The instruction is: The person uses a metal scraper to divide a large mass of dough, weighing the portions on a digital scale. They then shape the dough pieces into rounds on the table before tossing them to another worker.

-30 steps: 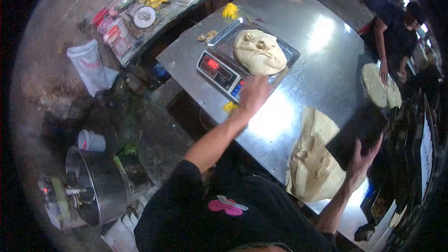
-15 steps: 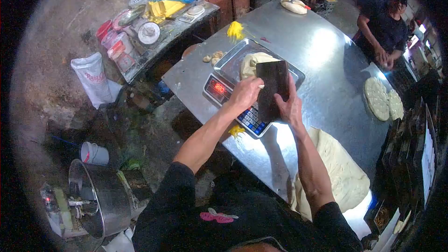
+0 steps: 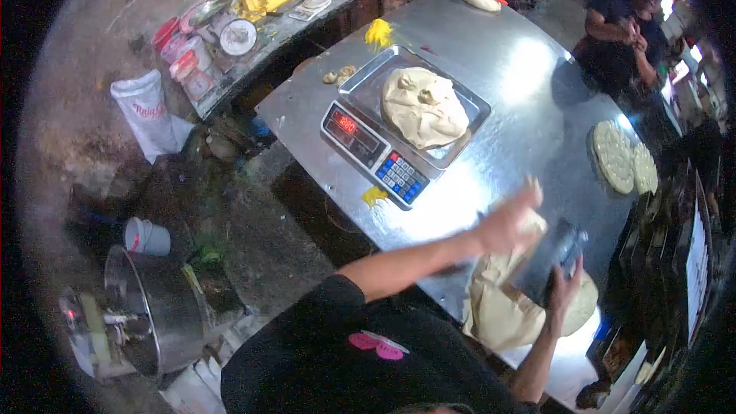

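A large lump of pale dough (image 3: pixel 425 107) rests on the metal pan of a digital scale (image 3: pixel 354 136), whose red display is lit. My left hand (image 3: pixel 510 222) is blurred by motion over a big mass of dough (image 3: pixel 502 314) at the table's near edge; its fingers look stretched out, with nothing visibly held. In my right hand (image 3: pixel 566 285) is a dark flat dough scraper (image 3: pixel 563 249), smeared by movement and held above the same dough. Part of that dough is hidden behind my hands and the scraper.
Flattened dough rounds (image 3: pixel 615 157) lie at the table's right, by dark racks (image 3: pixel 675 253). Yellow smears (image 3: pixel 377 33) and small dough bits (image 3: pixel 339 75) sit beside the scale. A co-worker (image 3: pixel 625 31) stands across the table. A steel mixing bowl (image 3: pixel 165 314) is at lower left.
Both hands have moved from the scale down and right to the big dough mass. The scraper went along in my right hand. The lump stays on the scale, now uncovered.
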The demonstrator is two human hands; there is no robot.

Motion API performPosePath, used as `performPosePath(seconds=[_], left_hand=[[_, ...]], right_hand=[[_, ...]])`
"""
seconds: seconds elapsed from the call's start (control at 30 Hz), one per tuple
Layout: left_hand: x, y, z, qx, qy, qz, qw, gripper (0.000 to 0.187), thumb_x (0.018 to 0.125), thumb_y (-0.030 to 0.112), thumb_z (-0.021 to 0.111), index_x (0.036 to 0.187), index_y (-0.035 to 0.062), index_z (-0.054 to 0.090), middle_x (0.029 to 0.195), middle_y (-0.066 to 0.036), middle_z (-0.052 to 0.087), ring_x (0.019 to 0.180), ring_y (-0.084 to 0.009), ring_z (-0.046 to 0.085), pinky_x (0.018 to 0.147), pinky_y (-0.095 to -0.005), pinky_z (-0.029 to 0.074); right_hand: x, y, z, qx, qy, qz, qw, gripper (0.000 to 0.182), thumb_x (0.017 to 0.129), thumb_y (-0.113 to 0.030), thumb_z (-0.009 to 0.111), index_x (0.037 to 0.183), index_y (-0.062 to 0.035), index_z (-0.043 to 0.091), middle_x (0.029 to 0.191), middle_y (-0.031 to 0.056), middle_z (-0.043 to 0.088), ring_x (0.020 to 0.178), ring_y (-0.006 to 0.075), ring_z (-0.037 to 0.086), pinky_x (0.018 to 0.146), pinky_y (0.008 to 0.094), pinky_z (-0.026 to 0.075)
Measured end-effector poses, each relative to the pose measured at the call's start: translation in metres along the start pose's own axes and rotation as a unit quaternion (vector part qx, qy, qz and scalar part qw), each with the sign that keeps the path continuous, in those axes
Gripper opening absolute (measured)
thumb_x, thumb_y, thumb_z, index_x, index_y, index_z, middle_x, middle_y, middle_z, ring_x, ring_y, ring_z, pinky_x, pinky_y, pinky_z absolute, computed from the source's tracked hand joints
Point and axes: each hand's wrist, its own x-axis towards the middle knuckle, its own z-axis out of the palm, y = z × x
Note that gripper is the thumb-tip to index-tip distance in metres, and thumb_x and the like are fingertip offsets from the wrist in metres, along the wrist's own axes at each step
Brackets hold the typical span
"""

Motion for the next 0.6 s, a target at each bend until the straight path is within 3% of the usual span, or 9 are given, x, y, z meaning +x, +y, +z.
performPosePath(seconds=[0.1, 0.13, 0.23, 0.3, 0.33, 0.4, 0.43, 0.5, 0.6], left_hand=[[-0.037, 0.009, 0.066, 0.161, -0.338, -0.103, 0.922, 0.086, 0.087, 0.04, 0.053, 0.142, -0.0078, 0.009, 0.152, -0.022, 0.003, 0.142, -0.0322, 0.003, 0.111, -0.0567, 0.006], [-0.058, -0.002, 0.081, 0.229, -0.38, -0.025, 0.896, 0.083, 0.088, 0.041, 0.05, 0.143, -0.0056, 0.01, 0.152, -0.023, 0.002, 0.142, -0.0311, 0.003, 0.109, -0.0622, -0.001], [-0.1, -0.024, 0.099, 0.251, -0.287, 0.065, 0.922, 0.085, 0.086, 0.048, 0.048, 0.144, -0.0038, 0.014, 0.152, -0.023, -0.004, 0.14, -0.038, -0.003, 0.105, -0.0663, -0.006], [-0.111, -0.012, 0.084, 0.242, -0.236, 0.046, 0.94, 0.076, 0.082, 0.045, 0.054, 0.134, -0.0072, 0.037, 0.144, -0.03, 0.023, 0.137, -0.046, 0.009, 0.103, -0.0685, -0.009], [-0.109, -0.001, 0.075, 0.242, -0.234, 0.044, 0.941, 0.076, 0.082, 0.045, 0.054, 0.134, -0.0072, 0.037, 0.144, -0.03, 0.023, 0.137, -0.046, 0.009, 0.103, -0.0685, -0.009], [-0.092, 0.046, 0.029, 0.248, -0.53, -0.098, 0.805, 0.055, 0.086, 0.037, 0.051, 0.12, -0.0059, 0.051, 0.126, -0.03, 0.046, 0.136, -0.0467, 0.013, 0.1, -0.0712, -0.013], [-0.105, 0.045, 0.022, 0.209, -0.443, -0.059, 0.87, 0.042, 0.084, 0.035, 0.052, 0.095, -0.0057, 0.059, 0.1, -0.028, 0.058, 0.13, -0.0502, 0.025, 0.096, -0.075, -0.014], [-0.111, 0.039, 0.019, 0.187, -0.398, -0.064, 0.896, 0.042, 0.084, 0.034, 0.052, 0.095, -0.0057, 0.058, 0.1, -0.027, 0.058, 0.127, -0.0503, 0.028, 0.096, -0.0754, -0.013], [-0.11, 0.034, 0.018, 0.169, -0.341, -0.08, 0.921, 0.043, 0.084, 0.035, 0.052, 0.096, -0.0058, 0.056, 0.101, -0.026, 0.058, 0.125, -0.0493, 0.032, 0.095, -0.076, -0.012]], right_hand=[[0.007, 0.039, -0.068, -0.082, 0.057, 0.082, 0.992, 0.06, 0.082, -0.003, 0.059, 0.137, 0.0004, 0.035, 0.119, 0.0137, 0.055, 0.1, 0.0216, 0.053, 0.085, 0.0314, 0.045], [0.016, 0.07, -0.091, -0.063, 0.036, 0.115, 0.991, 0.056, 0.082, -0.004, 0.06, 0.134, 0.0009, 0.039, 0.117, 0.0125, 0.055, 0.098, 0.0207, 0.054, 0.083, 0.0311, 0.045], [0.018, 0.073, -0.089, -0.075, 0.037, 0.107, 0.991, 0.051, 0.084, -0.008, 0.061, 0.13, 0.0025, 0.045, 0.115, 0.0129, 0.057, 0.097, 0.0207, 0.055, 0.084, 0.0308, 0.044], [0.021, 0.078, -0.082, -0.173, 0.064, 0.057, 0.981, 0.054, 0.084, -0.011, 0.063, 0.131, 0.0049, 0.043, 0.119, 0.0161, 0.057, 0.101, 0.0232, 0.055, 0.088, 0.032, 0.043], [0.023, 0.09, -0.089, -0.174, 0.061, 0.056, 0.981, 0.054, 0.084, -0.011, 0.063, 0.131, 0.0049, 0.043, 0.119, 0.0161, 0.057, 0.101, 0.0232, 0.055, 0.088, 0.032, 0.043], [0.027, 0.1, -0.089, -0.098, 0.066, 0.058, 0.991, 0.057, 0.084, -0.012, 0.062, 0.133, 0.0067, 0.04, 0.123, 0.0188, 0.055, 0.104, 0.0251, 0.055, 0.09, 0.0331, 0.043], [0.029, 0.101, -0.088, -0.1, 0.058, 0.057, 0.992, 0.057, 0.084, -0.012, 0.062, 0.133, 0.0067, 0.04, 0.123, 0.0188, 0.055, 0.104, 0.0251, 0.055, 0.09, 0.0331, 0.043], [0.033, 0.096, -0.085, -0.21, 0.087, 0.05, 0.973, 0.058, 0.085, -0.014, 0.061, 0.133, 0.0083, 0.039, 0.125, 0.02, 0.053, 0.105, 0.0261, 0.055, 0.091, 0.0334, 0.043], [0.037, 0.093, -0.082, -0.155, 0.078, 0.083, 0.981, 0.059, 0.085, -0.019, 0.062, 0.133, 0.007, 0.04, 0.123, 0.0179, 0.053, 0.102, 0.024, 0.054, 0.089, 0.032, 0.043]])
